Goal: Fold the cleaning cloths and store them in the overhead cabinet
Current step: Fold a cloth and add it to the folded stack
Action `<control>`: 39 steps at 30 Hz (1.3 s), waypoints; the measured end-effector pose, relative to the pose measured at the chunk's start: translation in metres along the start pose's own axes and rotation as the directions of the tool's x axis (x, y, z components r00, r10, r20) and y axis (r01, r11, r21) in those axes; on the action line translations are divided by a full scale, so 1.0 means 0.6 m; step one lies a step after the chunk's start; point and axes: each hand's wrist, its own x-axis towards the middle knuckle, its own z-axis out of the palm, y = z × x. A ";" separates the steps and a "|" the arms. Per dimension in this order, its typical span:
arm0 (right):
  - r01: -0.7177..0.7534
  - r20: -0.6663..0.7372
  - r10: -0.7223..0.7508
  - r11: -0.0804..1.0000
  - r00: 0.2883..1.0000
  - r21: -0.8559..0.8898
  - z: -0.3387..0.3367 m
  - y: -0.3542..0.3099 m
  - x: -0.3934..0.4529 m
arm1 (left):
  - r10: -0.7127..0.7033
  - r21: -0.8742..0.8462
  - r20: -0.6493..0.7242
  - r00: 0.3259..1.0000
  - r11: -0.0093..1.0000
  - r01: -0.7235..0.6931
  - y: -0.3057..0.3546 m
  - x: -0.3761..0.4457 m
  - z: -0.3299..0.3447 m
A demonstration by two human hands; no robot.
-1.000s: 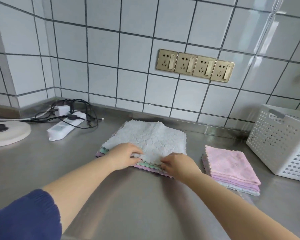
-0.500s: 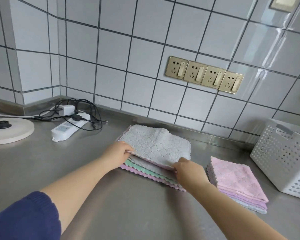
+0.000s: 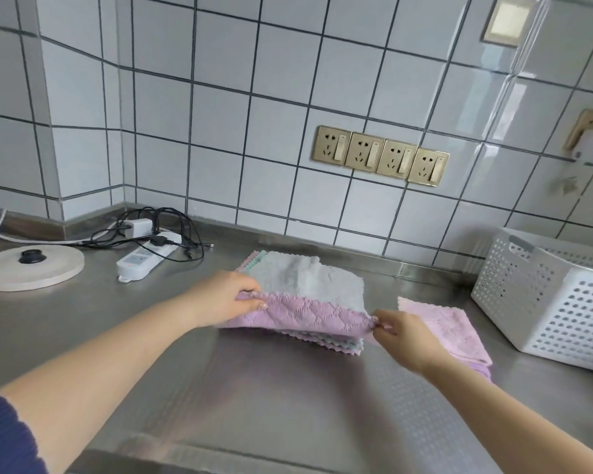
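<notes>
- The left hand (image 3: pixel 231 299) pinches the left near corner of a cloth (image 3: pixel 305 302) between thumb and fingers; the cloth shows a grey top face and a lilac quilted underside along its lifted near edge.
- The right hand (image 3: pixel 403 331) pinches the right near corner of the same cloth, so the near edge hangs raised between both hands.
- This cloth lies on top of the unfolded stack (image 3: pixel 326 342) at the middle of the steel counter (image 3: pixel 271 405); only scalloped edges of the lower cloths peek out, pink and green among them, and how many there are cannot be told.
- To the right, just beside the stack, sits a folded pile (image 3: pixel 449 323) with a pink cloth on top; the right wrist hides its near left part, and its lower layers are barely visible.
- Further right a white perforated basket (image 3: pixel 541 295) is cut off by the picture's edge; its contents are out of sight.
- At far left are a power strip (image 3: pixel 141 260) with tangled black cables and a round pale lid (image 3: pixel 31 268).
- A dark blue sleeve (image 3: pixel 4 436) shows at the near left corner, cropped.
</notes>
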 end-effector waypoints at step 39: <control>-0.411 0.178 0.405 0.912 0.897 0.000 0.031 0.047 -0.088 | -0.311 -0.098 -0.026 0.950 0.947 0.307 -0.009 -0.070 0.069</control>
